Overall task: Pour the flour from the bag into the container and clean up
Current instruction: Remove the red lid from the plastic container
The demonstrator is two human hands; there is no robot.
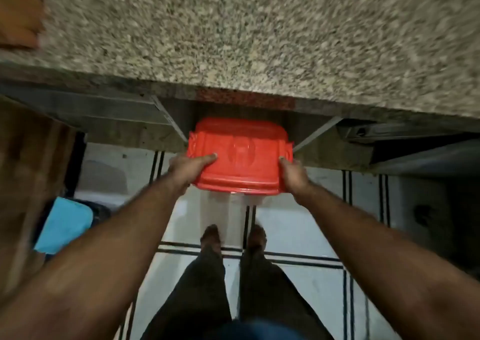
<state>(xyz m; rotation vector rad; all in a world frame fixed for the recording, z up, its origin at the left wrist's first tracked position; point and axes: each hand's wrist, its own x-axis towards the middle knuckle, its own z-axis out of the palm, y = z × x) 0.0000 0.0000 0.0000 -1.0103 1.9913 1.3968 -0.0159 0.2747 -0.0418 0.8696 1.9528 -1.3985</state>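
A container with a red lid (240, 155) and clear walls is held in the air below the front edge of the granite counter (259, 40), over the floor. My left hand (185, 169) grips its left side, thumb on the lid. My right hand (292, 174) grips its right side the same way. The lid is on, so the inside is hidden. No flour bag shows in this view.
An orange-brown object (19, 14) lies blurred at the counter's far left. Under the counter are a stone shelf (117, 121) and metal brackets. A blue cloth (65, 225) sits low left beside a wooden panel (31, 183). My feet stand on white tiles with black lines (298, 235).
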